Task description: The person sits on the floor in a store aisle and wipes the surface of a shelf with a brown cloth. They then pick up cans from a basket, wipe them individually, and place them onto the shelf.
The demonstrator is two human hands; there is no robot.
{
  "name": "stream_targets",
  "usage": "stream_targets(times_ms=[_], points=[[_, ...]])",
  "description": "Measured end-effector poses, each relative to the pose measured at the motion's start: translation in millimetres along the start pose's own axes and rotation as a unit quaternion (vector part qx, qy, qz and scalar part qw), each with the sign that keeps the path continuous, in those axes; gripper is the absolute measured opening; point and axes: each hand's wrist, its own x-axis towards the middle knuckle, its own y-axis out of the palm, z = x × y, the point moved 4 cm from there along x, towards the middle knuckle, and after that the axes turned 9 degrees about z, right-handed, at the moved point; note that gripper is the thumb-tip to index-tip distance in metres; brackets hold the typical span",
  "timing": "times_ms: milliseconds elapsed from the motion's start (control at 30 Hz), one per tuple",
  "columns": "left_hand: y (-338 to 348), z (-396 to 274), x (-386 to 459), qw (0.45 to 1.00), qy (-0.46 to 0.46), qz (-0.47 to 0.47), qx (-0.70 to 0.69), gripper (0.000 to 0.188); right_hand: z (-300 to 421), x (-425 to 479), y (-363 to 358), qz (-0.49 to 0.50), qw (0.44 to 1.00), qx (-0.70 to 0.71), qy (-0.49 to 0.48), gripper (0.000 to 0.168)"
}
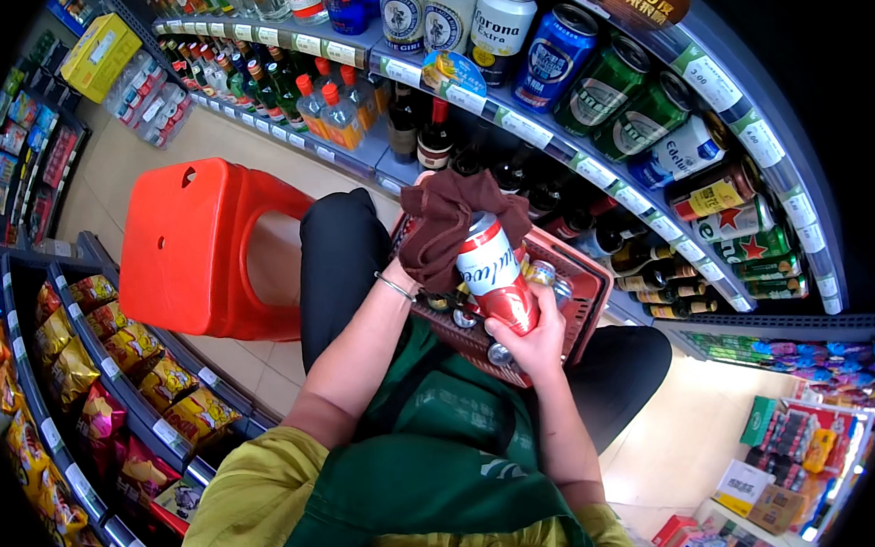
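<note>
My right hand [535, 335] grips the lower part of a red and white Budweiser beer can [494, 270], which is tilted over a basket. A dark brown cloth [439, 232] lies against the can's upper end and covers most of my left hand [405, 277], whose wrist wears a thin metal bangle. The left fingers are hidden in the folds. Beneath both hands is a reddish plastic shopping basket [593, 294] between my knees, with several cans and other small containers in it.
A red plastic stool [181, 251] stands at the left. In front, a curved-looking shelf edge [530, 129] carries beer cans, with wine bottles below. Shelves of snack bags [137, 344] run along the left. Packs of bottled water [149, 103] stand at the upper left on the tiled floor.
</note>
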Motion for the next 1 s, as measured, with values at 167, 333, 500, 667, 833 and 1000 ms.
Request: stream_targets(times_ms=[167, 333, 500, 667, 833, 1000], points=[[29, -21, -5, 0.993, 0.098, 0.025, 0.069, 0.020, -14, -10, 30, 0.191, 0.795, 0.548, 0.179, 0.060], [0, -7, -9, 0.996, 0.044, -0.010, 0.072, 0.024, -22, -20, 46, 0.310, 0.571, 0.730, 0.212, 0.081], [9, -6, -13, 0.996, 0.030, 0.035, 0.081, 0.028, -29, -19, 38, 0.312, 0.629, 0.682, 0.205, 0.077], [1, -4, -12, 0.987, 0.000, 0.071, 0.143, 0.032, -33, -7, 16, 0.158, 0.857, 0.474, 0.130, 0.064], [-19, 5, -9, 0.985, -0.049, 0.004, 0.165, 0.040, -22, -3, 6, 0.084, 0.949, 0.296, 0.068, 0.058], [46, -13, -15, 0.568, 0.186, -0.021, 0.802, 0.071, -9, -3, 13, -0.006, 0.994, 0.105, 0.014, 0.062]])
